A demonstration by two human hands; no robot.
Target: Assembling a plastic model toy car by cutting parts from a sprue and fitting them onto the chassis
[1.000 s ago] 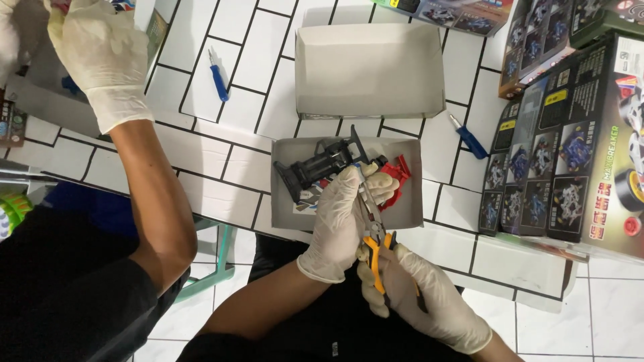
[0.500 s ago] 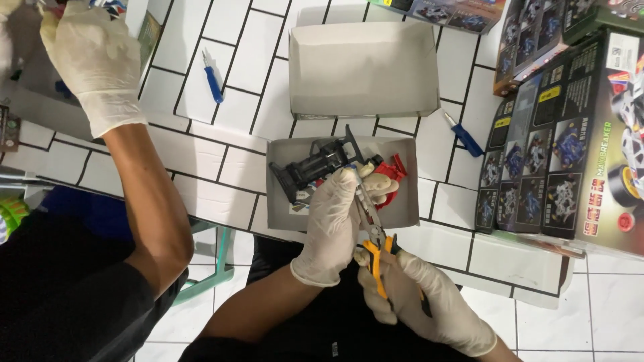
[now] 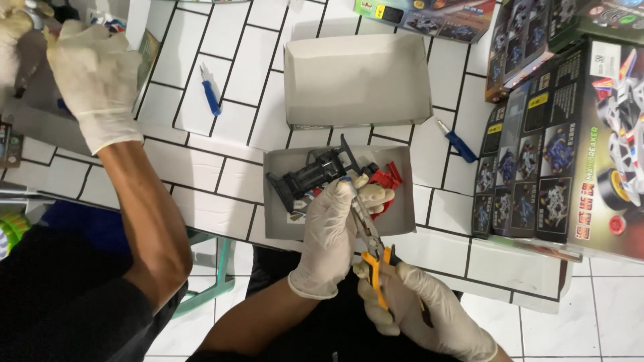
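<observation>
Both of my hands wear white gloves. My right hand (image 3: 419,305) grips the yellow-and-black handles of small pliers (image 3: 370,247), whose jaws point up to my left hand (image 3: 333,228). My left hand's fingers pinch a small part at the jaws; the part itself is too small to make out. Just beyond my hands sits an open grey cardboard box (image 3: 278,201) holding a black toy car chassis (image 3: 310,175) and red plastic parts (image 3: 384,182).
An empty white box lid (image 3: 355,80) lies further back. Blue-handled tools lie at left (image 3: 210,94) and right (image 3: 458,143) on the white tiled table. Printed toy-car boxes (image 3: 570,147) are stacked at right. Another person's gloved hand (image 3: 90,80) and arm work at upper left.
My hands and the pliers stay nearly in place over the box. The other person's gloved hand has shifted slightly at upper left.
</observation>
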